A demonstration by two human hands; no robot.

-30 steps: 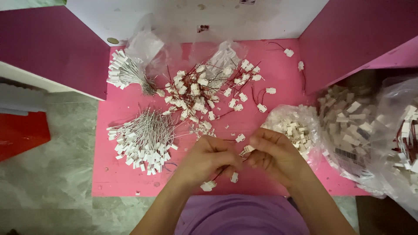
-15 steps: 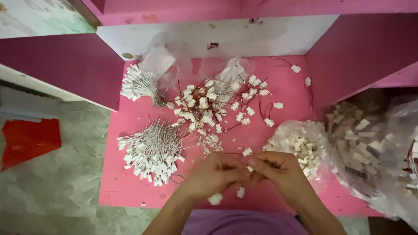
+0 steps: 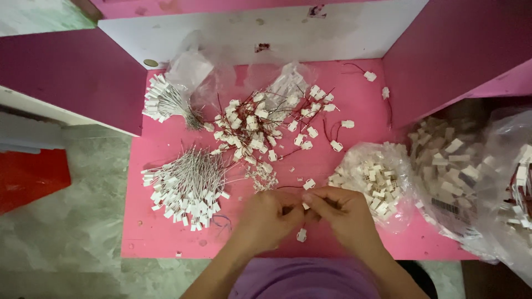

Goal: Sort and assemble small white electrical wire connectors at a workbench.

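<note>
Head view: the left hand [image 3: 270, 215] and right hand [image 3: 346, 213] pinch a small white connector [image 3: 305, 205] between fingertips, near the pink table's [image 3: 366, 141] near edge. It looks light, stiff, best gripped by its sides.

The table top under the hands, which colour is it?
Pink; the table top shows best in the head view.

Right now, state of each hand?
Left hand: fingers pinched shut on a small white connector, shared with the right.
Right hand: pinched on the same connector.
</note>
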